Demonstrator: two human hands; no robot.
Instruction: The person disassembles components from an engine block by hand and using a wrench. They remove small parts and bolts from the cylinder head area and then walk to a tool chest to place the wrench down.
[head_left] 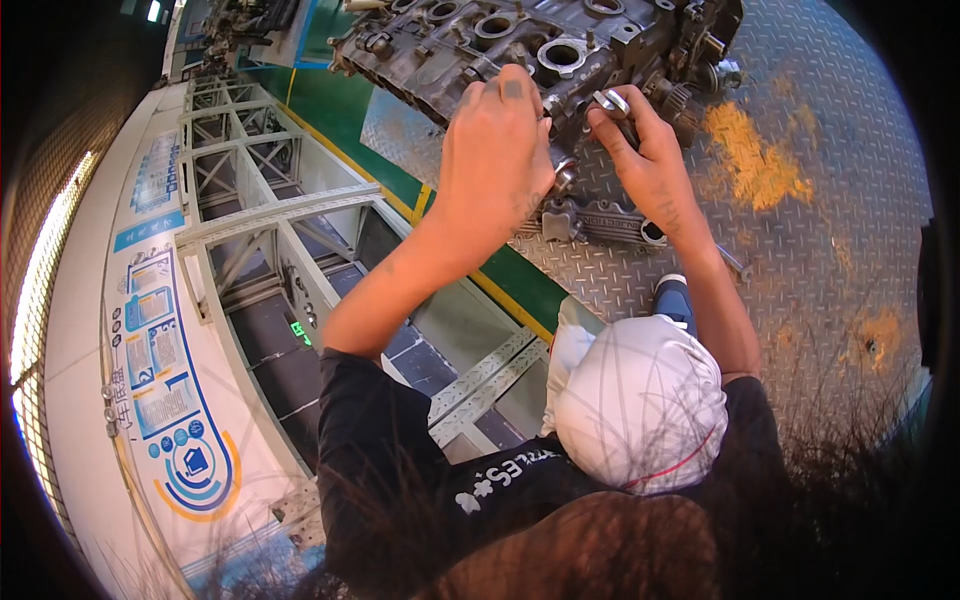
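An engine block (500,50) of dark, greasy metal with round openings lies ahead of me. At its near edge is my left hand (498,145), its back toward me and its fingers curled in against the metal. What those fingers grip, if anything, is hidden. My right hand (645,150) is closed just right of it. Between its thumb and fingers is a shiny metal piece with a rounded end (611,102); its exact kind does not show. Below the hands, a long metal cover (610,224) lies on the plate.
A patterned metal plate floor (800,270) with yellow patches spreads to the right. A metal tool-like bar (738,264) lies there. On the left runs a pale steel frame (290,225) beside a yellow-edged green strip (525,285). White cloth (640,410) and a blue shoe (674,300) are below my arms.
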